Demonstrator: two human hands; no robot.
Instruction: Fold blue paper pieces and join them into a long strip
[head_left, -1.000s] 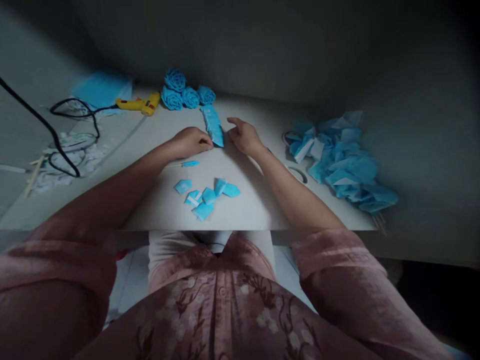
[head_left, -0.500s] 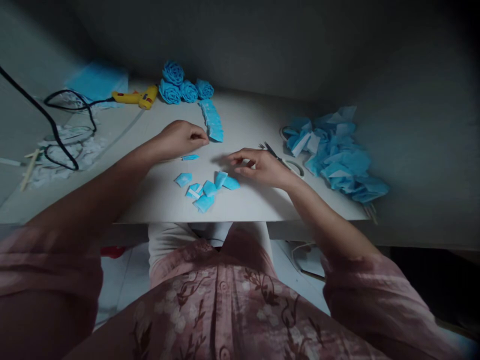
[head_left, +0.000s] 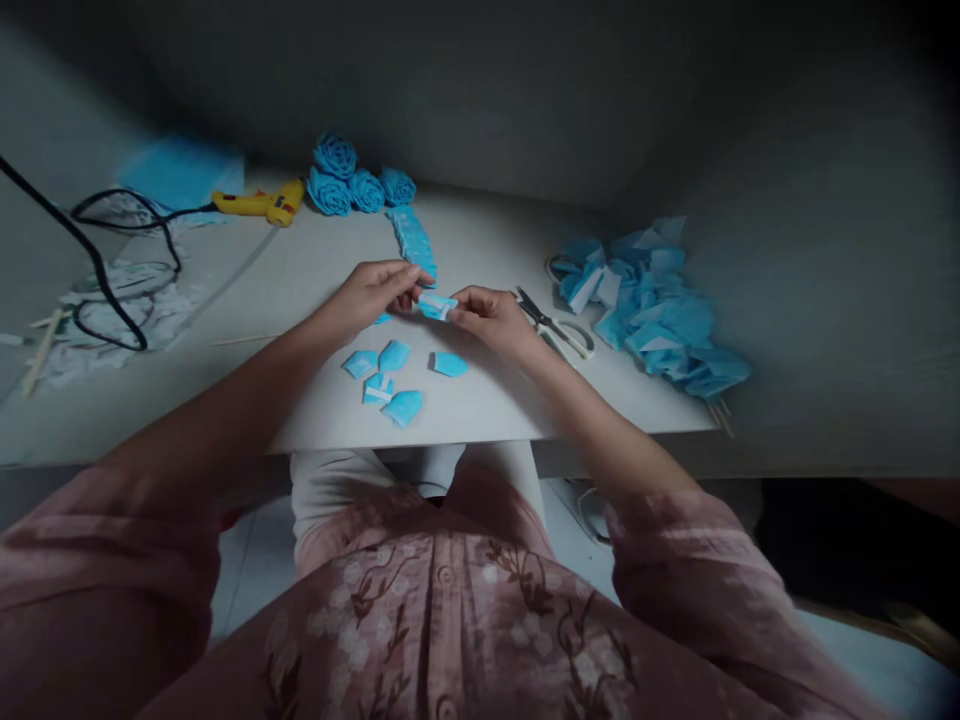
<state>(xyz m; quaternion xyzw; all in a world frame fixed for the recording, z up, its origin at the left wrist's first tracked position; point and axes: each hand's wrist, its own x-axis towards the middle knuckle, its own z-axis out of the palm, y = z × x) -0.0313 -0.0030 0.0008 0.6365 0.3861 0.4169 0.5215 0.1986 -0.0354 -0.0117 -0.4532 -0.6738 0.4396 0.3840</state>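
Note:
Between my two hands, just above the table, is a small blue petal piece with a white strip across it. My left hand pinches its left end. At its right end, the thumb and fingers of my right hand are closed on it. Several cut blue petal pieces lie loose on the table nearer my body. Partly hidden under my left hand is a blue-tipped stick, its pale shaft showing left of the wrist. Beyond my hands a stacked row of blue petals runs toward the back.
Several blue fabric roses sit at the back, beside a yellow glue gun with a black cord. Scissors lie right of my right hand, near a heap of blue material. White scraps cover the table's left side.
My hands have come together over the table, and both now grip a blue petal piece. Some loose pieces have shifted. The whole view has moved slightly.

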